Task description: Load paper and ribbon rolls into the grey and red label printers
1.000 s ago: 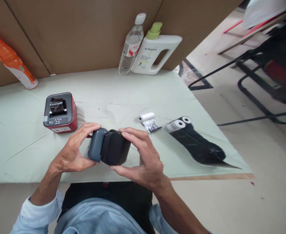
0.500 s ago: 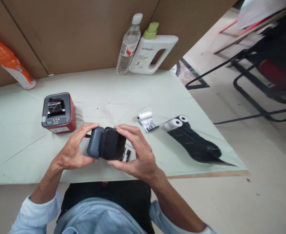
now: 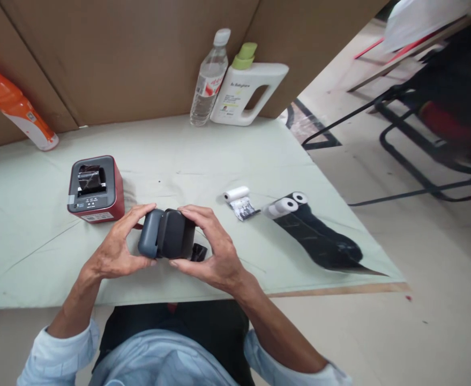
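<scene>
Above the front of the table, both hands hold a small portable printer (image 3: 171, 236) with a dark blue part on the left and a black part on the right. My left hand (image 3: 112, 251) grips the blue end, thumb below and fingers above. My right hand (image 3: 215, 249) clasps the black part between its thumb and fingertips. A crumpled-looking black strip (image 3: 199, 252) shows beside the black part, inside my right hand's curve; whether it is joined to the printer I cannot tell. The printer's underside is hidden.
A red and black box-shaped printer (image 3: 96, 188) stands left of my hands. To the right lie a small white paper roll (image 3: 236, 193) and larger rolls (image 3: 286, 205) with a long black strip (image 3: 319, 244). Bottles, including a clear bottle (image 3: 209, 80), line the cardboard wall.
My right hand has shifted left with the black part, and the printer sits slightly further left. The strip beside it, white and black before, now shows mostly black. My left hand keeps its grip.
</scene>
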